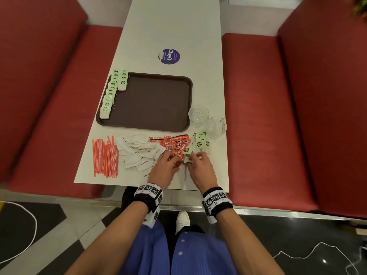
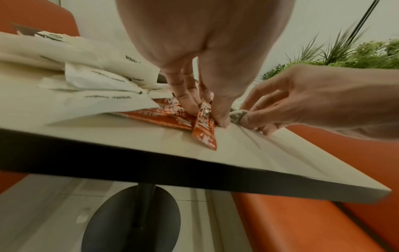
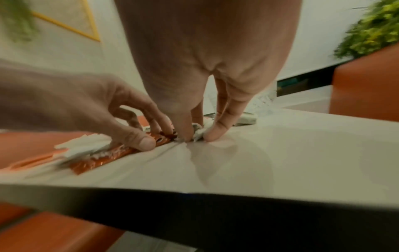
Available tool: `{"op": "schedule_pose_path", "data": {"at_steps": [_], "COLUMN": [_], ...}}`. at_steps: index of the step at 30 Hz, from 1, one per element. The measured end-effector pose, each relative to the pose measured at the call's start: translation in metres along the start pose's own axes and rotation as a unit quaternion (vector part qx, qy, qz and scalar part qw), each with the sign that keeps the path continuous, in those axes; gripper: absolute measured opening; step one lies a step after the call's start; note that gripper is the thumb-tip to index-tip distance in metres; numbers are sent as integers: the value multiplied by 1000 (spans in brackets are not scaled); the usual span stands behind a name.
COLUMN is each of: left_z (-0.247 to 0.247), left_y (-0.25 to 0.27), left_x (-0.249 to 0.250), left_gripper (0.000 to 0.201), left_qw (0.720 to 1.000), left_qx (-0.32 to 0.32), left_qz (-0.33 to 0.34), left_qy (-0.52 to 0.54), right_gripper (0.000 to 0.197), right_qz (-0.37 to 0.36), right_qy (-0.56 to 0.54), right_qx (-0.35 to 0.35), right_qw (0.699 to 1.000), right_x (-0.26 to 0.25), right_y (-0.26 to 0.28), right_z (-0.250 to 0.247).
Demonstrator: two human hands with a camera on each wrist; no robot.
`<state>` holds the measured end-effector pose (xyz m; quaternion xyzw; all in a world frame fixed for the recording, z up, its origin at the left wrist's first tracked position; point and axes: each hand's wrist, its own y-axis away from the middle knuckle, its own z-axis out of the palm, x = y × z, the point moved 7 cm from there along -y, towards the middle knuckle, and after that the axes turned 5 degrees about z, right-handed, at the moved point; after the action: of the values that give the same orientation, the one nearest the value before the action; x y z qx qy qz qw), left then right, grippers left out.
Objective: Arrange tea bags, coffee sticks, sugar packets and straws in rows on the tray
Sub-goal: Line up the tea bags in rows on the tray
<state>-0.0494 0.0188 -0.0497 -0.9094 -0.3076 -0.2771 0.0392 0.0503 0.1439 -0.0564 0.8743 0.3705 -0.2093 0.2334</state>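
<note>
Low centre of the head view: left hand [image 1: 163, 169] fingertips pressed down on red coffee sticks [image 1: 177, 146], one stick pinched upright between thumb and fingers; right hand [image 1: 202, 168] fingers curled, pinching a crumpled white tea bag [image 3: 199, 131]. Green-tagged tea bags [image 1: 110, 93] overlapping in a row along the left rim of the brown tray [image 1: 156, 100]. White sugar packets [image 1: 139, 152] heaped beside striped red straws [image 1: 105, 156], lower left.

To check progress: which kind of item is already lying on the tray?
Only the tea bags, in rows along the tray's left edge. Straws, sugar packets and coffee sticks lie on the table.
</note>
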Motion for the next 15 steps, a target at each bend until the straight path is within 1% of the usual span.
{"op": "schedule_pose_path", "data": {"at_steps": [4, 7, 9, 11, 12, 15], "left_z": [-6, -12, -18, -25, -28, -40], "left_y": [-9, -11, -9, -8, -7, -7], "left_x": [-4, 0, 7, 13, 16, 33], "left_gripper": [25, 26, 24, 20, 23, 50], "left_qw": [1000, 999, 998, 997, 996, 985], "left_qx": [15, 32, 54, 67, 64, 45], "left_qz": [10, 15, 32, 25, 10, -27], "left_qy": [5, -8, -2, 32, 60, 165], "right_gripper": [25, 17, 11, 10, 10, 11], "right_qz": [-3, 26, 54, 76, 84, 70], "right_qy": [11, -18, -50, -96, -122, -181], "right_qx": [-6, -18, 1, 31, 45, 103], "right_qw": [1000, 999, 997, 992, 988, 976], "right_x": [-4, 1, 9, 15, 16, 4], "right_y": [-12, -18, -19, -15, -12, -1], "right_z": [-3, -13, -26, -44, -54, -83]}}
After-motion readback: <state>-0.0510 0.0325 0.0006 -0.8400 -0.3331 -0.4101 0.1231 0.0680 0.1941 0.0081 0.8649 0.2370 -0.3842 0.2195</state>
